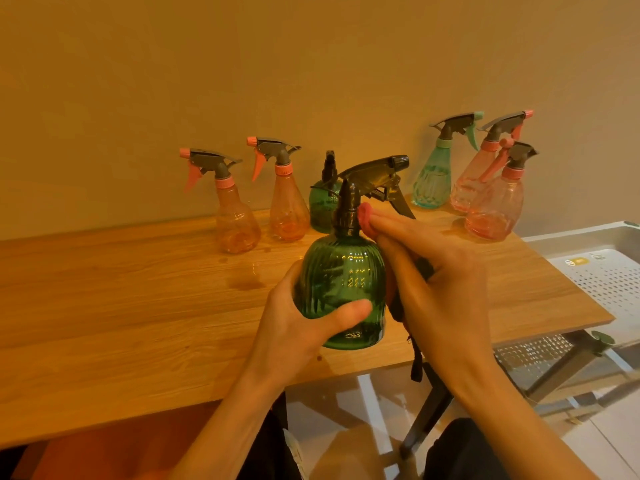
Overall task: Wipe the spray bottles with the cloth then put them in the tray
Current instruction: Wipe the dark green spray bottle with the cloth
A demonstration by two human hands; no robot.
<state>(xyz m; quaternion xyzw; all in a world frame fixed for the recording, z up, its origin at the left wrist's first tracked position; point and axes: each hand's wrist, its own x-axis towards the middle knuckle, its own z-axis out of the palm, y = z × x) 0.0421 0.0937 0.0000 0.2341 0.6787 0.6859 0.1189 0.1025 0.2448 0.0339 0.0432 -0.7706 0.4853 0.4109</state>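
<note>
Above the wooden surface, your left hand clamps the green spray bottle; your right hand presses the pink cloth against its neck. Hard rubbing could twist the bottle loose.

The single head-worn camera looks forward and down from close above the wooden table, facing the wall, with both hands near the lens.

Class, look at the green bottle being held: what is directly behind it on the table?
A second green bottle stands behind the held green bottle, near the wall. Only its left side and dark sprayer show; the held bottle's neck covers the rest, so its full shape cannot be seen.
</note>
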